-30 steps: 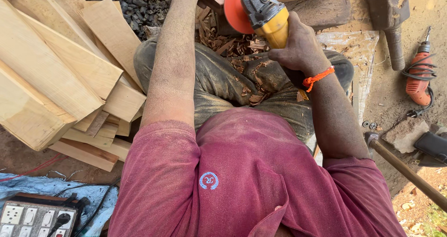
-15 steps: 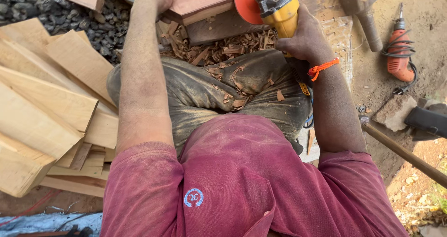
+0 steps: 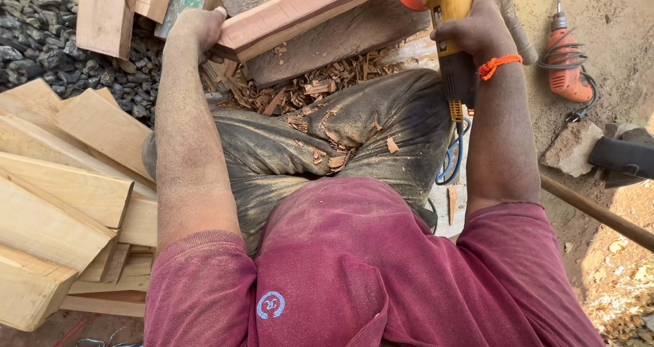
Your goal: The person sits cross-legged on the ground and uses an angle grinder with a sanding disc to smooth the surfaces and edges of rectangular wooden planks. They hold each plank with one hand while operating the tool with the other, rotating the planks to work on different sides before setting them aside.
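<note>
Reddish squared timber block (image 3: 300,10) lies across the top edge, left hand (image 3: 197,30) clamped on its near end. Right hand (image 3: 477,30) wraps the yellow angle grinder (image 3: 446,20). Pale stacked planks (image 3: 61,197) crowd left; view has dropped since earlier.

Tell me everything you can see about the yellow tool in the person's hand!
The yellow power tool looks like a grinder: a yellow and dark body with an orange-red disc at its front. The right hand grips its body, holding it above the reddish wooden plank. A blue cord hangs from its back end. The top edge cuts off part of it.
</note>
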